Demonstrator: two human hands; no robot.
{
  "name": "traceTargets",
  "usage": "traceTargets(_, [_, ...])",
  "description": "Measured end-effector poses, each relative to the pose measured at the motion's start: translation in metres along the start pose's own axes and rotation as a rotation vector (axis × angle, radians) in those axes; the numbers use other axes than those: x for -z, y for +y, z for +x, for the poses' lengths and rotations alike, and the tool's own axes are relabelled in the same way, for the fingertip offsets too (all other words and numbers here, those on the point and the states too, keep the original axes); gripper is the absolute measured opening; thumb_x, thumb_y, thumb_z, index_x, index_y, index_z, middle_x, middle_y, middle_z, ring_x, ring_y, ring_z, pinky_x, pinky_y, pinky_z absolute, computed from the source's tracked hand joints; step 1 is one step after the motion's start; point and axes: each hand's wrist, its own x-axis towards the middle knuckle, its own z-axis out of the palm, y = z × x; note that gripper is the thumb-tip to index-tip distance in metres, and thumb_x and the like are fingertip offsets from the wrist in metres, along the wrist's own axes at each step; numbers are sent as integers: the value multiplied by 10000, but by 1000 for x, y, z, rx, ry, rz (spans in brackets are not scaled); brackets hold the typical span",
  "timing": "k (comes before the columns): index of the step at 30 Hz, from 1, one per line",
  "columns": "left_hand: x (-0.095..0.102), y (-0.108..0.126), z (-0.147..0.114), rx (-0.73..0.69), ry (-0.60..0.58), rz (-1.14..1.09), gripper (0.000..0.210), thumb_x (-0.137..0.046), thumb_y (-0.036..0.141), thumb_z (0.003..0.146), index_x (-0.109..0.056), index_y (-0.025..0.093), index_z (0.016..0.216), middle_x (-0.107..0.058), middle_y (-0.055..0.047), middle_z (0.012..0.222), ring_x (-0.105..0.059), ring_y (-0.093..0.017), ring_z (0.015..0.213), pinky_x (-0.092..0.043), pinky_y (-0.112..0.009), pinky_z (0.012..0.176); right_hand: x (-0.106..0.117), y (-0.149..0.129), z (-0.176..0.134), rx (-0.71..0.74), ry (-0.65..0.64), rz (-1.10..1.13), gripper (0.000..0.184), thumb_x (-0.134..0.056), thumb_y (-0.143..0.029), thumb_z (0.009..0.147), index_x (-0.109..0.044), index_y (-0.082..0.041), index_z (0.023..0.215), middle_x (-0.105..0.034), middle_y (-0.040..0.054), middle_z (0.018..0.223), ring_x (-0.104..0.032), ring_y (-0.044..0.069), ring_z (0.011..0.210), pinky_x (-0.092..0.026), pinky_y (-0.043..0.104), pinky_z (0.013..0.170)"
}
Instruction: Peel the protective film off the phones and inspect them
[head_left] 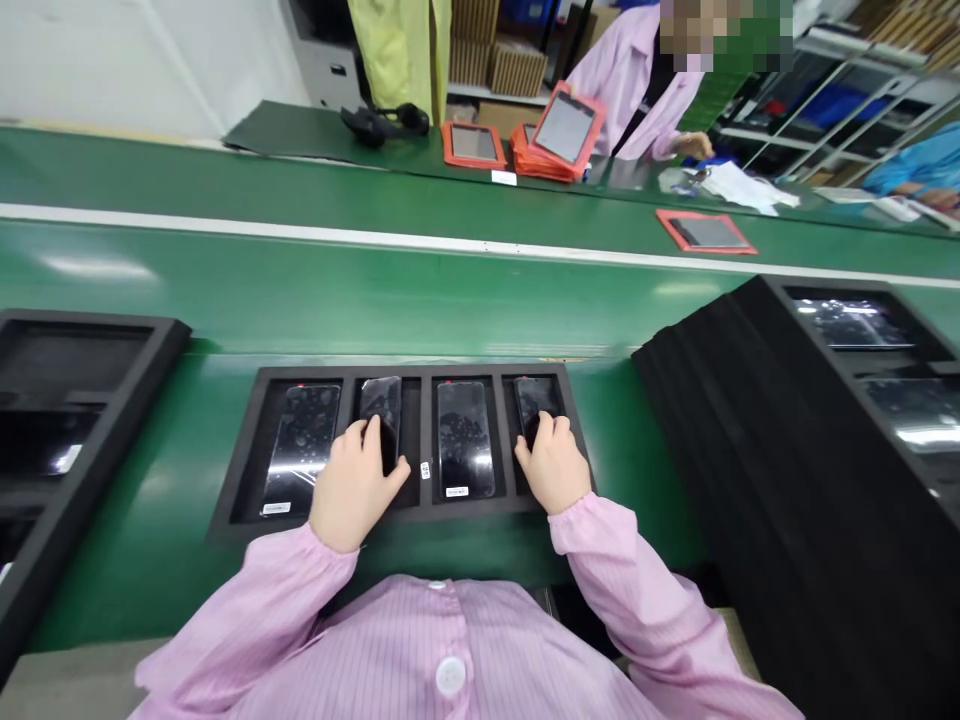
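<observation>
A black foam tray (424, 420) with several compartments lies in front of me. My left hand (352, 485) is closed around the lower part of a black phone (387, 400) in the second compartment from the left, thumb at its right edge. In the rightmost compartment my right hand (556, 466) grips another phone (531, 394), thumb on the left side and fingers across it. Both of these phones are partly hidden by my fingers. A phone with a white label (304, 440) fills the leftmost compartment; a similar phone (464, 435) lies between my hands.
A tall stack of black foam trays (720, 430) stands at right, phones in its top one. Another foam tray (142, 400) is at left. Beyond the white strip, red-framed panels (474, 145) lie near a co-worker in a pink sleeve (611, 60).
</observation>
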Motion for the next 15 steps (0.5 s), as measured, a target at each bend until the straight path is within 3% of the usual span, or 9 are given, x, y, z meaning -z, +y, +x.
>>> traceTargets(3, [29,-29,-2,211,-102,-128,480,-440,371,902,-546,180,1330,-726,-105,1128,-714,-306,930,-540,-392,760,21,12,3,-85,15,-58,249,-481,-315,944,-631,-121,984,-584,81,886,-533,150,597,-232,282,477])
traceTargets(6, [36,-60,-5,322,-140,-262,469,-369,367,914,-553,187,1307,-751,-85,1062,-717,-295,934,-526,-390,793,33,36,5,-224,16,-112,271,-422,-269,957,-634,-128,865,-605,80,851,-458,119,511,-157,296,483])
traceTargets(8, [25,-69,-8,320,-125,-442,512,-357,401,919,-521,160,1341,-726,-108,1152,-697,-279,1037,-527,-381,858,33,51,5,-284,-7,-13,259,-413,-235,946,-643,-125,901,-644,99,873,-514,145,564,-212,290,502])
traceTargets(11, [0,-61,-14,265,-102,-602,575,-343,423,940,-438,102,1407,-679,-169,1234,-678,-280,1095,-538,-390,890,23,61,1,-291,-17,311,286,-412,-272,930,-657,-129,971,-690,131,943,-630,227,765,-373,304,613])
traceTargets(15, [-21,-43,-22,78,-10,-476,519,-311,328,978,-432,86,1421,-663,-201,1185,-676,-300,1016,-550,-428,841,3,53,-8,-297,-8,591,400,-389,-396,927,-680,-135,1016,-719,144,946,-666,272,842,-473,360,725])
